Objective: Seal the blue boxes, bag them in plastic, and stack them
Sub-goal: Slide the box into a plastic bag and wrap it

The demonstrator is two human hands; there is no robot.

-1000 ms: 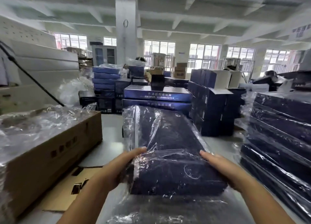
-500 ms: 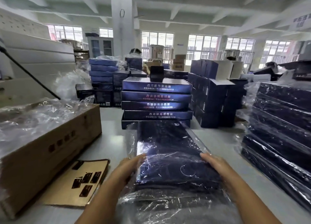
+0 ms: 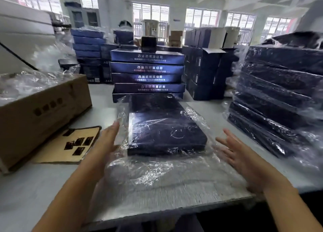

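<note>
While the blue box (image 3: 166,127) lies flat on the surface (image 3: 35,196) inside its plastic bag (image 3: 157,170), just in front of the unbagged stack (image 3: 147,74), my left hand (image 3: 106,141) touches the bag's left edge with straight fingers and my right hand (image 3: 239,155) hovers spread just right of it, near the bagged stack (image 3: 279,95).
</note>
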